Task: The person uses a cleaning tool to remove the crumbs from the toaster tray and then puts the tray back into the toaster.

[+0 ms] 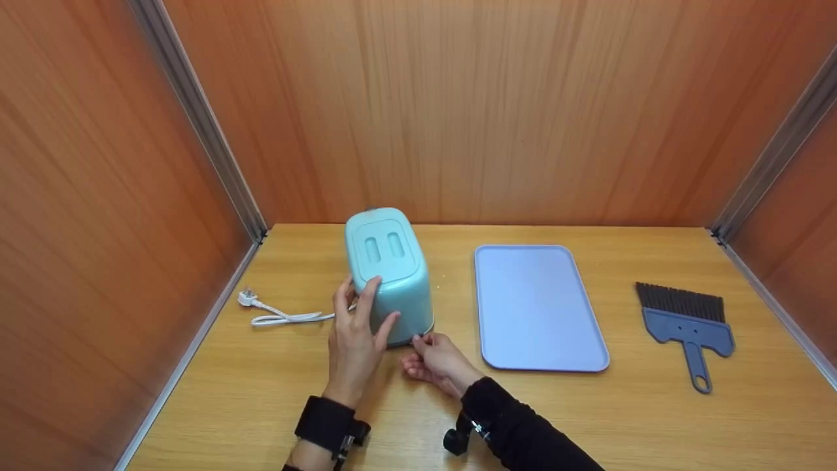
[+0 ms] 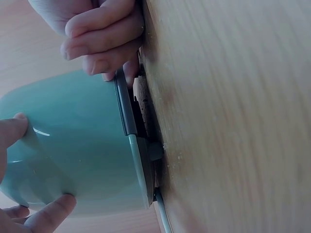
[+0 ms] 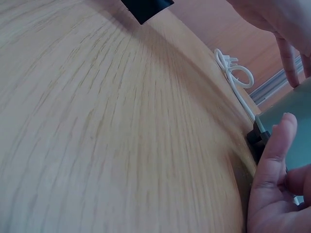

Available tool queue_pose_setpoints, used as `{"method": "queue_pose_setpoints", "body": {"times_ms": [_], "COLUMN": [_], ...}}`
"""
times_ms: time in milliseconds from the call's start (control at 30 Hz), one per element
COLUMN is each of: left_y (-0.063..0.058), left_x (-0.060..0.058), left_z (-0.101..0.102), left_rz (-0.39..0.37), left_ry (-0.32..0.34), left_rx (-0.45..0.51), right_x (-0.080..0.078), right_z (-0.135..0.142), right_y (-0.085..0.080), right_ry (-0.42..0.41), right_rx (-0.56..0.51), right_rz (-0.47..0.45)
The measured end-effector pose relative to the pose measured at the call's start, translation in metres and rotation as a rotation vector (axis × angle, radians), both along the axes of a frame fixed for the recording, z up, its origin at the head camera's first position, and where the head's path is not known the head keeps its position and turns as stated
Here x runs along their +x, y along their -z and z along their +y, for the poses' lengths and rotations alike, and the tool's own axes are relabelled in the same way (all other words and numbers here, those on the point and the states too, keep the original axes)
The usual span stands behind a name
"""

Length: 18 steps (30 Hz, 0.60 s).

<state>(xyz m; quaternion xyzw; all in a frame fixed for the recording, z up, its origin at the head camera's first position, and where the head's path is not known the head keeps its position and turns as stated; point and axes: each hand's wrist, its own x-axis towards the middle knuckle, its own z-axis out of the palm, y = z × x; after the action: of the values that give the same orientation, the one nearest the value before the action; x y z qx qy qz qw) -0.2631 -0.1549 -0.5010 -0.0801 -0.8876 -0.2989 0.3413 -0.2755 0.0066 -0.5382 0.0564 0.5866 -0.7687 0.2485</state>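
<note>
A mint-green toaster point(image 1: 400, 307) with a matching lid on top stands on the table. My left hand point(image 1: 356, 340) rests on its near left corner, fingers spread and fairly straight, with the thumb on the near face and a fingertip at the lid's edge. Low at the toaster's near right, my right hand point(image 1: 444, 363) pinches the dark edge of the crumb tray point(image 2: 124, 107) between thumb and finger. In the left wrist view, its other fingers are curled beside the base, and the toaster's dark foot point(image 2: 155, 150) meets the table. Most of the crumb tray is hidden.
The white cord and plug point(image 1: 248, 299) lie left of the toaster. A lilac tray point(image 1: 539, 307) lies to the right, and a grey-blue hand brush point(image 1: 686, 333) with dark bristles lies farther right. Small crumbs point(image 2: 180, 157) speckle the table. Wooden panels point(image 1: 458, 111) enclose the back and sides.
</note>
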Motion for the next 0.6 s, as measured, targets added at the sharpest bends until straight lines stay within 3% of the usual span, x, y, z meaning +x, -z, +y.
{"method": "queue_pose_setpoints", "body": {"times_ms": [600], "left_y": [-0.0004], "left_x": [-0.0007], "left_z": [-0.0007], "left_rz": [0.035], "left_ry": [-0.003], "left_rx": [-0.014], "right_x": [0.0014], "right_z": [-0.0031], "right_y": [-0.0033], "right_ry": [0.054], "right_rx": [0.021], "right_rz": [-0.003]}}
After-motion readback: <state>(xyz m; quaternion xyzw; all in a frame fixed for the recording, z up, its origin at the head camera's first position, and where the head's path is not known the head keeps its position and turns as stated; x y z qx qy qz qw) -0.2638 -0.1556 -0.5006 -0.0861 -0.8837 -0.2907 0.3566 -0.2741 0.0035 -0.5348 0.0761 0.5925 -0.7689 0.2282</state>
